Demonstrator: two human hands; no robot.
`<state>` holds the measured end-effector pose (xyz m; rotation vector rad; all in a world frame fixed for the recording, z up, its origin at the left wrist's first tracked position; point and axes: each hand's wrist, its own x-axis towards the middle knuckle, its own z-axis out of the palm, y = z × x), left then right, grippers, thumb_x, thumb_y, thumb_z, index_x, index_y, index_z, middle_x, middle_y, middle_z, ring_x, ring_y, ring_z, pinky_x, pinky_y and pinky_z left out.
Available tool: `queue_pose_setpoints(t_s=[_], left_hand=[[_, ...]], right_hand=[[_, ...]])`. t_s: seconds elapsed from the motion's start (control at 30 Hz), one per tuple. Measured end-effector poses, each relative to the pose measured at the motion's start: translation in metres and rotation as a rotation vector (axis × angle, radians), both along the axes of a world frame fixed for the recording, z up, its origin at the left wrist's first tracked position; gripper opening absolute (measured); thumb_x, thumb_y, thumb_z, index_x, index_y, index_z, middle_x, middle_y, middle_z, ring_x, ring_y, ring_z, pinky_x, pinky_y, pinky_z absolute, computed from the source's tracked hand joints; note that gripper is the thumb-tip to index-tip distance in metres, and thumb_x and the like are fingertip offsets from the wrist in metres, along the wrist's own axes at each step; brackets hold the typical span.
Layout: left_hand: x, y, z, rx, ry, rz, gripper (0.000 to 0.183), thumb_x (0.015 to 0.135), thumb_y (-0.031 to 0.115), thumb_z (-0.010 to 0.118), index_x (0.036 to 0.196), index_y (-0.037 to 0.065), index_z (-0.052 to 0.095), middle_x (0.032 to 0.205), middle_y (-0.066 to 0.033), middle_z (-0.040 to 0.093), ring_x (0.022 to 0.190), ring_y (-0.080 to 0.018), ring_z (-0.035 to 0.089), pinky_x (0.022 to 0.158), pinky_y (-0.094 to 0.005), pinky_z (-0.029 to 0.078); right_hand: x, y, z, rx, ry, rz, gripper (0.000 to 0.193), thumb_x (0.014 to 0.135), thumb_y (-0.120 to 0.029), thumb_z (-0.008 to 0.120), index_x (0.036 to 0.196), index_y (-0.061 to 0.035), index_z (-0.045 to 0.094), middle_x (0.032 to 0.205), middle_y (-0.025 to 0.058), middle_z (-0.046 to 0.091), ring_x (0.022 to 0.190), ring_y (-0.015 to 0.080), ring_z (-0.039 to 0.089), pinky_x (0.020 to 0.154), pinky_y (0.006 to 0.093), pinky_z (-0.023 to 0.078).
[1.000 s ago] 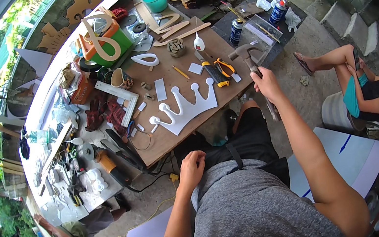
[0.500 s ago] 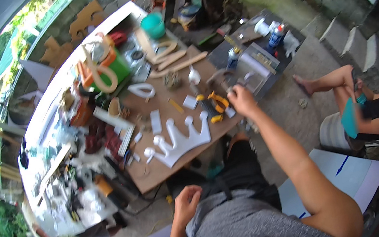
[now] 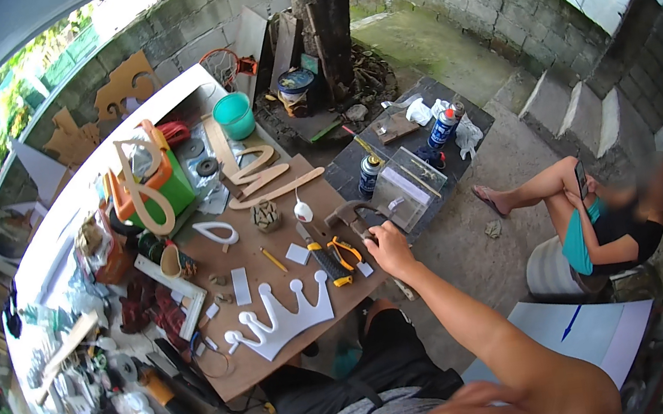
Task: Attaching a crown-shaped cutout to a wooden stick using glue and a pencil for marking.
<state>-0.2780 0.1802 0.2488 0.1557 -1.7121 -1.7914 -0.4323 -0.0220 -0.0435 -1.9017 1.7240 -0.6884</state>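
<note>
My right hand (image 3: 391, 250) is closed around the handle of a claw hammer (image 3: 345, 215), whose dark head sits above the right edge of the brown worktable (image 3: 229, 379). The handle's pale end sticks out below my fist. My left hand (image 3: 477, 411) reaches across my body at the bottom, close to my right arm; motion smears its fingers. Left of the hammer are pliers with yellow-orange handles (image 3: 346, 254) and a yellow-and-black utility knife (image 3: 329, 263). A white crown-shaped cutout (image 3: 287, 318) lies near the table's front edge, with a pencil (image 3: 273, 259) beyond it.
A dark side table (image 3: 391, 145) holds spray cans (image 3: 444, 128) and a clear case (image 3: 404, 195). Tools and scraps crowd the left table around a green-orange box (image 3: 178, 195). A teal bucket (image 3: 234, 117) stands behind. A seated person (image 3: 603, 225) is at the right.
The view has shifted, so the table sits lower and more to the left. My left hand has swung from my left side across to my right arm. My right hand keeps the hammer.
</note>
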Motion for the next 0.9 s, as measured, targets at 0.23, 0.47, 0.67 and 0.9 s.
queue_pose_setpoints(t_s=[0.23, 0.47, 0.67, 0.9], left_hand=[[-0.043, 0.024, 0.007, -0.124, 0.212, 0.039, 0.025, 0.101, 0.013, 0.058, 0.121, 0.005, 0.069, 0.121, -0.0147, 0.068, 0.114, -0.0336, 0.06, 0.101, -0.0451, 0.042], [-0.052, 0.051, 0.018, -0.282, 0.362, 0.025, 0.025, 0.1, 0.013, 0.058, 0.121, 0.005, 0.069, 0.122, -0.0149, 0.068, 0.114, -0.0336, 0.06, 0.101, -0.0451, 0.042], [-0.049, 0.062, 0.035, -0.437, 0.445, 0.051, 0.025, 0.099, 0.012, 0.059, 0.121, 0.005, 0.069, 0.122, -0.015, 0.068, 0.114, -0.0336, 0.06, 0.101, -0.045, 0.042], [-0.024, 0.073, 0.049, -0.563, 0.468, 0.121, 0.025, 0.098, 0.012, 0.059, 0.121, 0.006, 0.069, 0.123, -0.0151, 0.068, 0.114, -0.0336, 0.06, 0.101, -0.045, 0.041]], right_hand=[[-0.002, 0.031, 0.027, -0.312, -0.037, -0.031, 0.03, 0.089, -0.012, 0.072, 0.117, -0.0041, 0.065, 0.108, 0.0164, 0.056, 0.104, 0.0368, 0.056, 0.094, 0.0458, 0.046], [0.006, 0.075, 0.047, -0.266, -0.086, -0.05, 0.026, 0.09, -0.008, 0.07, 0.115, -0.0043, 0.065, 0.109, 0.0139, 0.055, 0.099, 0.0319, 0.055, 0.088, 0.0419, 0.047], [0.017, 0.088, 0.061, -0.345, -0.043, 0.014, 0.018, 0.094, -0.008, 0.066, 0.112, -0.0041, 0.067, 0.109, 0.0124, 0.056, 0.088, 0.024, 0.057, 0.081, 0.0357, 0.051], [0.049, 0.091, 0.086, -0.34, -0.09, 0.056, 0.015, 0.096, -0.009, 0.063, 0.109, -0.0028, 0.067, 0.108, 0.0116, 0.056, 0.086, 0.0228, 0.057, 0.08, 0.0356, 0.05]])
